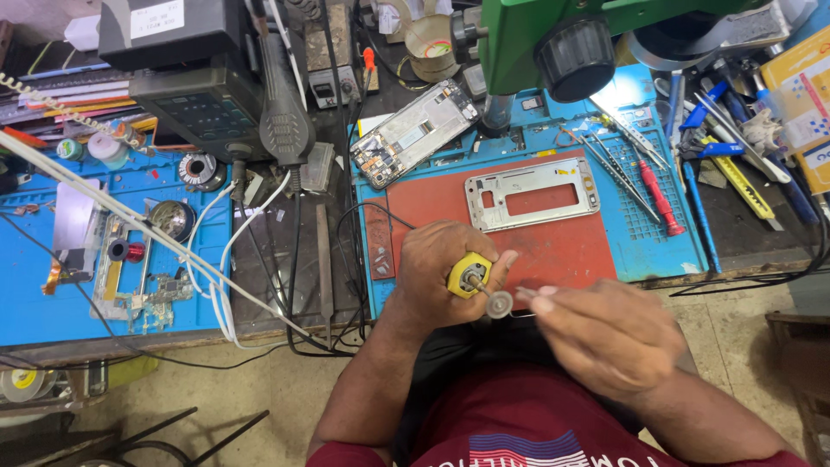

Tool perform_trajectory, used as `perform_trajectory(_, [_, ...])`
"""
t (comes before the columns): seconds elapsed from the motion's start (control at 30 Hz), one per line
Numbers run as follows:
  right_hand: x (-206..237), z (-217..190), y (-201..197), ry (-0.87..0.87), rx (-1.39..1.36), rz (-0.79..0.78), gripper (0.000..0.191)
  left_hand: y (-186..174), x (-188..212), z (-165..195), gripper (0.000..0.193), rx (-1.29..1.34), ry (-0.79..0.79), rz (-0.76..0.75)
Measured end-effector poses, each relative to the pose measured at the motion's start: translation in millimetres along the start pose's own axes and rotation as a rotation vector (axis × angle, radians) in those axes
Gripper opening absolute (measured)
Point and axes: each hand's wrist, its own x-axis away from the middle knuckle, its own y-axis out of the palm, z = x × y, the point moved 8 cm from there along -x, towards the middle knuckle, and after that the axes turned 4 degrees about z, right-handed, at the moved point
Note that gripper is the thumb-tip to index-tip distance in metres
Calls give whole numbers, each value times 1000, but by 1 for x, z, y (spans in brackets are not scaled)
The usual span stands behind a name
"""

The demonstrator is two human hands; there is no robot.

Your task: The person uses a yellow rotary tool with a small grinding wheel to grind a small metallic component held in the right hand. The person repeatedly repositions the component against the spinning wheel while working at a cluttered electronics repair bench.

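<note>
This is a small electronics repair workshop, set up for mobile phones. Just beyond the left hand's grip (450, 268) on a yellow rotary tool (469, 277), a red mat (553, 246) carries a bare metal phone frame (532, 192), and further off lies an opened phone (415, 131). Right of the grip, tweezers (618, 164), a red screwdriver (661, 197) and cutters crowd the blue worktop (644, 233). Above it hangs a green microscope (553, 39). Left of the grip sit solder reels (201, 169), cables and loose circuit boards (160, 303).

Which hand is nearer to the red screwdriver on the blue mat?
The right hand. It is below and slightly left of the red screwdriver; the left hand is farther left.
</note>
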Motion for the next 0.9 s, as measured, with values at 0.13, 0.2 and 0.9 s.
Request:
perform_trajectory(0.13, [-2, 5, -8, 113, -82, 63, 31, 0, 1, -1, 30, -5, -8, -4])
perform_trajectory(0.2, [-4, 4, -9, 122, -117, 52, 31, 1, 0, -1, 31, -14, -7, -4])
perform_trajectory(0.9, [-9, -8, -7, -4, -65, 12, 32, 2, 3, -1, 30, -12, 10, -10])
